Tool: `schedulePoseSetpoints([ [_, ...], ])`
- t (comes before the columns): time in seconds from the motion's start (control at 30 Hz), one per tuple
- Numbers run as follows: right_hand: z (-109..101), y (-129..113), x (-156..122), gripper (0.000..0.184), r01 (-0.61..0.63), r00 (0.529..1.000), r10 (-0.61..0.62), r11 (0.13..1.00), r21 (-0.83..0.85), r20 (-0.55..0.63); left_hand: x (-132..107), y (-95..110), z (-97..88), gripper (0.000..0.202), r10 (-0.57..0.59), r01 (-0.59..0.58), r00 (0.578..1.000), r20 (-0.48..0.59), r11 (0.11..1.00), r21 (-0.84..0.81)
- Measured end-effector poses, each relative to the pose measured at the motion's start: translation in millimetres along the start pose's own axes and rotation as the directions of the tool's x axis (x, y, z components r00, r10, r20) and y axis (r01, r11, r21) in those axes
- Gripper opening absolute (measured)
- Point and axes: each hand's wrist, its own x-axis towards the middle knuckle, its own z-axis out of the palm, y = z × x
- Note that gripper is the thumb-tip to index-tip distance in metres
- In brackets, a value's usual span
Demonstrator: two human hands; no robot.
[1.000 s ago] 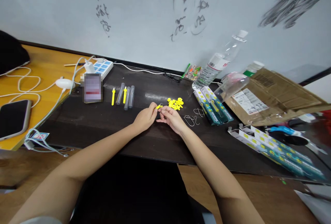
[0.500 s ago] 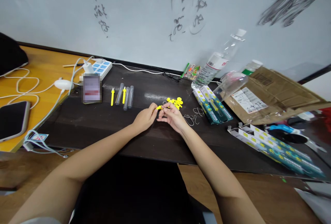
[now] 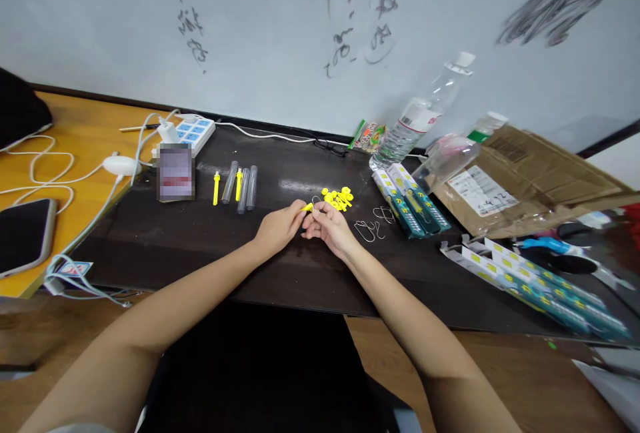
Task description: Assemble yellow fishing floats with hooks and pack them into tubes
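Near the front middle of the dark table, my left hand (image 3: 280,227) pinches a small yellow plastic part (image 3: 307,207) between thumb and fingers. My right hand (image 3: 331,227) meets it there, its thumb and index finger closed on a thin bent wire (image 3: 316,199) at the yellow part's end. Its other fingers are curled loosely. Just behind the right hand lies a pile of yellow plastic pieces (image 3: 340,198). Several bent wire hooks (image 3: 369,229) rest to its right. Further left are clear plastic tubes (image 3: 251,187) and a yellow stick-like piece with a pale tip (image 3: 216,189).
Long green-and-white boxes (image 3: 417,201) stand right of the wires, with more boxes (image 3: 537,286) near the right front edge. Behind are a water bottle (image 3: 415,119) and brown cardboard packaging (image 3: 525,173). A power strip (image 3: 195,133), cables and a phone (image 3: 27,236) are left.
Both hands stay together around the yellow part; the right fingers have shifted slightly and curled in a little more. The whole view has moved very slightly.
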Motion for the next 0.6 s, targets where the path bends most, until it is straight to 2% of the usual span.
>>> schedulePoseSetpoints([
  [0.2, 4.8, -0.2, -1.5, 0.036, -0.005, 1.0, 0.004, 0.999, 0.053, 0.011, 1.8, -0.1, 0.0, 0.03, -0.002, 0.001, 1.0, 0.029, 1.0, 0.022],
  [0.43, 5.1, 1.9, -1.8, 0.031, -0.032, 0.999, 0.03, 0.99, 0.136, 0.014, 2.4, -2.6, 2.9, 0.029, 0.019, -0.017, 1.0, -0.023, 0.999, 0.047],
  [0.6, 7.6, 0.1, -2.7, 0.03, -0.062, 0.998, 0.063, 0.981, 0.181, 0.003, 2.6, -1.2, 2.2, 0.027, 0.012, -0.011, 1.0, -0.02, 0.998, 0.054],
])
